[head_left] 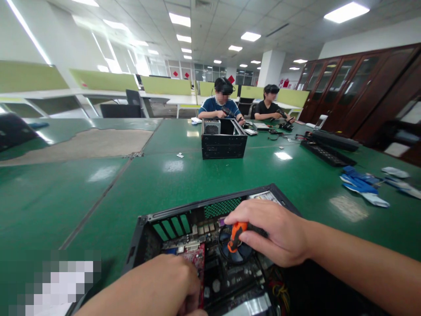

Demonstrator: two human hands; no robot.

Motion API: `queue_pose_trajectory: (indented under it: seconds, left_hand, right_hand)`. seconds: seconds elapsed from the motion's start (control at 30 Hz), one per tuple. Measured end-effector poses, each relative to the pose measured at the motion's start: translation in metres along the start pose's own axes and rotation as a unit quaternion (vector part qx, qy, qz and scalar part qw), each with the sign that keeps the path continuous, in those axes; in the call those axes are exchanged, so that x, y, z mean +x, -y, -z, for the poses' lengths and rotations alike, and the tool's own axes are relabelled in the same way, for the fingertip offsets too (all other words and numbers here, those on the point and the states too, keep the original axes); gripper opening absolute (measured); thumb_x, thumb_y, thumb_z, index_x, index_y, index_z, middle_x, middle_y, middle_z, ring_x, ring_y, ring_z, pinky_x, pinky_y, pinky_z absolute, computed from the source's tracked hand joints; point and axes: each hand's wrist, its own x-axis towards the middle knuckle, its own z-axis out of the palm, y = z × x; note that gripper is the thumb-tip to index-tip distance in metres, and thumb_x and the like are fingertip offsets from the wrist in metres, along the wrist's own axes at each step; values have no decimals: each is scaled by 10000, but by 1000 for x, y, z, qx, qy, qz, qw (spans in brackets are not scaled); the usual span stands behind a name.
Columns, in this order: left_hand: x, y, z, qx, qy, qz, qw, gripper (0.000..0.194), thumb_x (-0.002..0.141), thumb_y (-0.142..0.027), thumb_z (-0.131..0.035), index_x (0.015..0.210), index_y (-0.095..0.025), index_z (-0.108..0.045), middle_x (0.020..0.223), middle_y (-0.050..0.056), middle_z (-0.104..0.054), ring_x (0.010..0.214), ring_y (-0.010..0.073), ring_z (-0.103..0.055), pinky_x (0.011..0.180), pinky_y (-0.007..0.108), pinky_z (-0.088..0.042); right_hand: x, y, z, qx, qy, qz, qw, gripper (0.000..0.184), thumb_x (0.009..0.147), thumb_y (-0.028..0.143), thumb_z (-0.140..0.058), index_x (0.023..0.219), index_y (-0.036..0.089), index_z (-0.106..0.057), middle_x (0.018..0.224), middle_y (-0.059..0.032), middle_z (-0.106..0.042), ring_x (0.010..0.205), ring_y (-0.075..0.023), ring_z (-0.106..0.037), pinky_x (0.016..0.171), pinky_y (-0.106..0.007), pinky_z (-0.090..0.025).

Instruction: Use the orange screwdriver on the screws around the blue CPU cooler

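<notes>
In front of me lies an open black computer case (pixel 210 204), its inside facing up. My right hand (pixel 274 230) grips the orange-and-black handle of a screwdriver (pixel 237 237) from above. The handle stands over the round black cooling fan (pixel 226 254) on the motherboard; the screwdriver's tip is hidden. My left hand (pixel 171 281) reaches into the case beside a red circuit board (pixel 199 256). Its fingers curl downward, mostly out of sight, and what they hold cannot be made out. Coloured cables (pixel 279 292) lie inside the case, below my right wrist.
A second black case (pixel 224 147) stands farther back on the green table (pixel 158 175). Blue-and-white gloves (pixel 362 186) and a black panel (pixel 325 152) lie to the right. Two people (pixel 221 103) work across the table, among several parts and cables.
</notes>
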Motion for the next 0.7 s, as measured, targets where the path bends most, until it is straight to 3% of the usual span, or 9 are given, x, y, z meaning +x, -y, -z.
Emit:
queue_pose_trajectory:
  seconds: [0.13, 0.4, 0.5, 0.7]
  left_hand:
    - [0, -2, 1, 2, 5, -2, 1000, 215, 976, -436, -686, 854, -299, -797, 927, 88, -921, 797, 297, -821, 694, 415, -470]
    - [0, 13, -12, 11, -50, -17, 999, 253, 989, -475, -730, 840, -307, -846, 858, 68, -896, 713, 260, -767, 659, 408, -480]
    - [-1, 12, -9, 8, -41, -17, 999, 236, 975, -456, -726, 856, -306, -863, 886, 76, -910, 750, 268, -796, 673, 406, -493]
    - [-2, 7, -5, 16, -34, -13, 999, 209, 959, -411, -735, 820, -302, -847, 873, 70, -902, 764, 277, -807, 669, 409, -470]
  right_hand:
    - [-1, -1, -1, -7, 18, -15, 1000, 292, 1294, 289, -616, 1523, 186, -765, 1295, -152, -951, 1127, -289, -907, 981, -441, -735]
    - [-2, -1, 1, -9, 33, -28, 999, 323, 1288, 279, -607, 1551, 175, -763, 1336, -170, -944, 1161, -305, -899, 1008, -461, -732]
    - [-1, -2, -2, -15, 26, -21, 999, 321, 1288, 281, -618, 1553, 177, -766, 1336, -169, -945, 1155, -297, -897, 1003, -445, -723]
    - [-1, -10, -10, -27, -20, 19, 999, 265, 1294, 471, -765, 1351, 222, -834, 1016, -60, -912, 877, -225, -845, 810, -361, -645]
